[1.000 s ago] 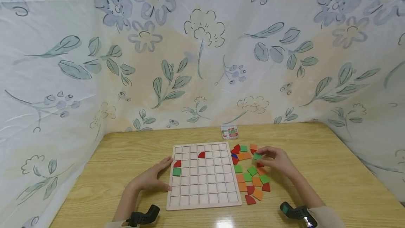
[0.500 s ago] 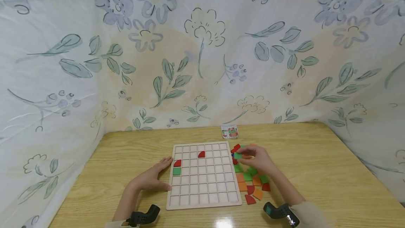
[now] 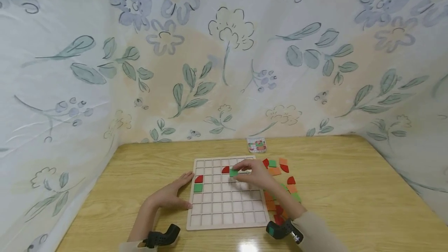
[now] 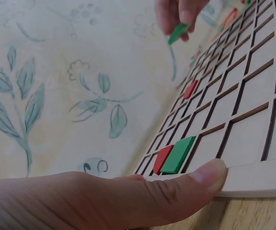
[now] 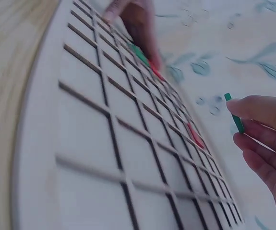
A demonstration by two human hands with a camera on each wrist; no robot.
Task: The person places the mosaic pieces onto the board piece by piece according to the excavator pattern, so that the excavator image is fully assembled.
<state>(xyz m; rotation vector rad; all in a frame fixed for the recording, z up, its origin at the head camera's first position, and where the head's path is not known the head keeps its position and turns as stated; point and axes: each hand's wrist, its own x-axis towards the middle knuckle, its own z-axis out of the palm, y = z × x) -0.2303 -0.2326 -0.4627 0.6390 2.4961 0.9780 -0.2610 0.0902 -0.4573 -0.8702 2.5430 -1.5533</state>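
Observation:
My right hand (image 3: 257,174) pinches a green square tile (image 3: 233,172) between thumb and fingers. In the head view the tile overlaps the upper part of the wooden grid board (image 3: 217,207), beside a red quarter-round tile (image 3: 226,169); in the right wrist view (image 5: 234,114) the tile stands on edge, above the board. My left hand (image 3: 171,194) rests along the board's left edge, with thumb and fingers spread and touching the rim. Near it, a red tile (image 3: 199,179) with a curved side sits in a cell, and a green square (image 3: 198,188) fills the cell below it.
Right of the board lie loose tiles, among them an orange one (image 3: 274,171), a red one (image 3: 291,181) and a green one (image 3: 272,163). My right forearm hides part of them. A small printed pattern card (image 3: 257,145) lies behind the board, near a floral cloth backdrop (image 3: 196,100).
My right hand has carried the green tile leftward from the loose tiles to over the board, near the upper red tile. The left hand has stayed at the board's left edge.

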